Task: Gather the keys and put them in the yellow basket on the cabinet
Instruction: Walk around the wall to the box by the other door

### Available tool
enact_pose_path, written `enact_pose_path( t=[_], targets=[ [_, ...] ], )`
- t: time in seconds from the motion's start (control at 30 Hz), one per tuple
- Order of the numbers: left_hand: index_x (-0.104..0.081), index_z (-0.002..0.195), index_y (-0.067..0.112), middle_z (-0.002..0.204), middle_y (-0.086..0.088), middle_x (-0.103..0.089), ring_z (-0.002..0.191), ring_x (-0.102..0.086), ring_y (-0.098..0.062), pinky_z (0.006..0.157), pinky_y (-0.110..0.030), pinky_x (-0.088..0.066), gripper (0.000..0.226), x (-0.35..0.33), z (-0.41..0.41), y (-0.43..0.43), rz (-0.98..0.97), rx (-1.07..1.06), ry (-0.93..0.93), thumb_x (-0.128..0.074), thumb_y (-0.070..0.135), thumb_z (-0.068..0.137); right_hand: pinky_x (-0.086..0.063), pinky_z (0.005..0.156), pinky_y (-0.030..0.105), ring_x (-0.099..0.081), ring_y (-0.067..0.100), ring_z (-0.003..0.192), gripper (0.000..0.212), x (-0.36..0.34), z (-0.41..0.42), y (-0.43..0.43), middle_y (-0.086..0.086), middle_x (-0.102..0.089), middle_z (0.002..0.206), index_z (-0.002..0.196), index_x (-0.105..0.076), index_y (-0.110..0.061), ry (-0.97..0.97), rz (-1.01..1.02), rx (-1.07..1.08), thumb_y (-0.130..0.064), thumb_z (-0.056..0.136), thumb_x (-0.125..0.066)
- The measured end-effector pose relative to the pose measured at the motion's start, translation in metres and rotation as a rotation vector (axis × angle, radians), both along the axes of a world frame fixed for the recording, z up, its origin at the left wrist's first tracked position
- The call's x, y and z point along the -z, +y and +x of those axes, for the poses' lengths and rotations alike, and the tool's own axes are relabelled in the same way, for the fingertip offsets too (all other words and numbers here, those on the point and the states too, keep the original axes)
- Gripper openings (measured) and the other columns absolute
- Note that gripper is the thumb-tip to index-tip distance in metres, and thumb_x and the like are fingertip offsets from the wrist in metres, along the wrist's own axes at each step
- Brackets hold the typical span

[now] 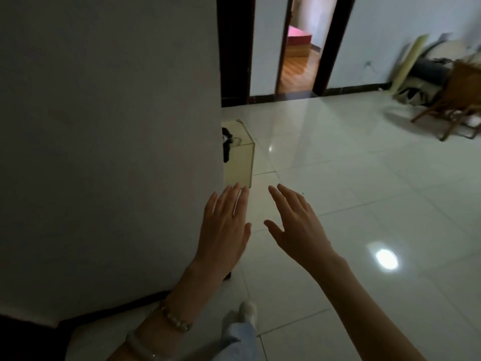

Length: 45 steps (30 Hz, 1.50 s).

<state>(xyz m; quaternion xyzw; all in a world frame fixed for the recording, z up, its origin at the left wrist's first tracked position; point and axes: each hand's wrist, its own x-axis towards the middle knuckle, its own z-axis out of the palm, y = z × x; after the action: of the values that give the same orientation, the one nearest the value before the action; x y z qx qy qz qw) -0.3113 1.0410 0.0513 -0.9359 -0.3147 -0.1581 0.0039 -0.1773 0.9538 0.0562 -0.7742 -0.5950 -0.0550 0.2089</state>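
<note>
— Head view showed what, biggest first?
— A grey wall (109, 152), white tiled floor (351, 191), and a pale box (240, 157) at the wall's corner.
— The hands?
— Left hand (225, 230) and right hand (296, 230) were both spread flat, empty, apart.
— Keys, yellow basket?
— Neither showed.

We see a plain grey wall (109, 139), a glossy white tiled floor (364, 191), dark brown door frames (235, 48), a pale yellow box (240, 157), a pink bed (299, 37) and a brown chair (458, 95).
</note>
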Motion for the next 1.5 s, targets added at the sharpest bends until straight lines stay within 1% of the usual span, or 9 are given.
enact_pose_path(
  t=[0.1, 0.3, 0.57, 0.73, 0.8, 1.13, 1.27, 1.37, 1.5],
  targets=[
    [-0.008, 0.145, 0.012, 0.155, -0.011, -0.015, 0.142, -0.013, -0.026, 0.114, -0.041, -0.006, 0.071, 0.007, 0.044, 0.025, -0.027, 0.07, -0.011, -0.048, 0.037, 0.092, -0.034, 0.1, 0.041, -0.042, 0.034, 0.125, 0.072, 0.005, 0.038, 0.016, 0.02, -0.043, 0.139, 0.136, -0.032, -0.008, 0.014, -0.009, 0.069, -0.025, 0.079, -0.07],
    [-0.008, 0.146, 0.012, 0.155, -0.011, -0.013, 0.142, -0.009, -0.025, 0.115, -0.04, -0.002, 0.069, 0.016, 0.136, 0.077, -0.082, 0.135, -0.038, -0.047, 0.034, 0.093, -0.035, 0.101, 0.043, -0.04, 0.035, 0.127, 0.07, 0.007, 0.122, 0.065, 0.021, -0.042, 0.14, 0.136, -0.033, -0.007, 0.009, -0.047, 0.146, -0.024, 0.079, -0.07],
    [-0.02, 0.143, 0.007, 0.15, -0.016, -0.028, 0.138, -0.024, -0.029, 0.114, -0.046, -0.019, 0.072, 0.019, 0.236, 0.145, -0.079, 0.119, -0.005, -0.06, 0.028, 0.087, -0.033, 0.103, 0.042, -0.039, 0.035, 0.128, 0.068, 0.009, 0.217, 0.131, 0.021, -0.041, 0.141, 0.136, -0.033, -0.006, 0.036, -0.054, 0.171, -0.023, 0.081, -0.069],
    [-0.03, 0.139, 0.003, 0.143, -0.019, -0.04, 0.133, -0.035, -0.032, 0.109, -0.05, -0.03, 0.073, 0.025, 0.287, 0.172, -0.087, 0.12, 0.005, -0.067, 0.026, 0.081, -0.03, 0.105, 0.042, -0.035, 0.033, 0.131, 0.068, 0.017, 0.268, 0.159, 0.019, -0.037, 0.144, 0.137, -0.03, -0.007, 0.058, -0.077, 0.183, -0.024, 0.082, -0.066],
    [-0.032, 0.138, 0.002, 0.142, -0.019, -0.042, 0.131, -0.037, -0.032, 0.108, -0.051, -0.031, 0.073, 0.029, 0.309, 0.185, -0.087, 0.111, 0.0, -0.069, 0.025, 0.079, -0.028, 0.106, 0.042, -0.033, 0.033, 0.132, 0.068, 0.021, 0.292, 0.172, 0.019, -0.035, 0.145, 0.138, -0.029, -0.007, 0.055, -0.088, 0.169, -0.024, 0.083, -0.065],
    [-0.017, 0.144, 0.007, 0.151, -0.015, -0.026, 0.138, -0.023, -0.029, 0.114, -0.047, -0.017, 0.069, 0.042, 0.456, 0.266, -0.057, -0.051, 0.092, -0.052, 0.031, 0.09, -0.032, 0.105, 0.045, -0.038, 0.036, 0.129, 0.067, 0.033, 0.45, 0.269, 0.023, -0.041, 0.14, 0.136, -0.032, -0.003, 0.013, -0.106, 0.025, -0.019, 0.082, -0.067],
    [-0.009, 0.145, 0.008, 0.154, -0.014, -0.018, 0.141, -0.015, -0.028, 0.116, -0.046, -0.012, 0.068, 0.041, 0.527, 0.301, -0.084, -0.118, 0.074, -0.046, 0.031, 0.093, -0.034, 0.103, 0.046, -0.039, 0.037, 0.127, 0.067, 0.03, 0.523, 0.31, 0.023, -0.042, 0.139, 0.136, -0.032, -0.004, 0.003, -0.134, -0.049, -0.018, 0.081, -0.068],
    [-0.002, 0.145, 0.009, 0.155, -0.013, -0.013, 0.142, -0.01, -0.027, 0.116, -0.047, -0.012, 0.067, 0.043, 0.575, 0.327, -0.095, -0.175, 0.066, -0.04, 0.033, 0.095, -0.035, 0.102, 0.047, -0.041, 0.038, 0.126, 0.067, 0.029, 0.574, 0.34, 0.024, -0.044, 0.137, 0.135, -0.034, -0.003, -0.018, -0.151, -0.093, -0.017, 0.08, -0.069],
    [-0.002, 0.145, 0.01, 0.155, -0.013, -0.012, 0.142, -0.01, -0.027, 0.116, -0.047, -0.013, 0.068, 0.049, 0.622, 0.357, -0.128, -0.234, 0.074, -0.042, 0.032, 0.094, -0.033, 0.104, 0.047, -0.039, 0.037, 0.128, 0.068, 0.033, 0.624, 0.379, 0.024, -0.042, 0.139, 0.135, -0.032, -0.004, -0.027, -0.168, -0.137, -0.017, 0.08, -0.069]
  ],
)
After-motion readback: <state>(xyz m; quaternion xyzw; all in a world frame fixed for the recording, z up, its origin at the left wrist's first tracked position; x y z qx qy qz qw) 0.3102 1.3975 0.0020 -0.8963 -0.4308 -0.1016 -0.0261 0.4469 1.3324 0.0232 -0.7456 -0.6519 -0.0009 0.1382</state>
